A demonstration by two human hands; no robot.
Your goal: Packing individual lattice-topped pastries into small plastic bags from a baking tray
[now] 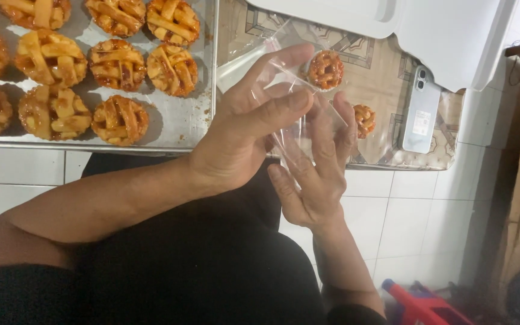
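Left hand [242,135]: thumb and fingers pinching one wall of the clear plastic bag [290,114], holding it over the table edge.
Right hand [317,171]: fingers flat against the opposite wall, not closed in a fist — the two hands appear to be spreading the bag mouth.
Technique: keep both walls taut and apart; a slack mouth would likely smear the glaze on entry.
Nearest tart [325,69]: seen through the plastic, near the fingertips; whether it is already inside cannot be told.
Second tart [364,119]: on the patterned table [380,78], just beside the right hand.
Tray [182,123]: metal, left of the hands, carrying more lattice tarts.
Phone [420,110]: well right — apart from the work.
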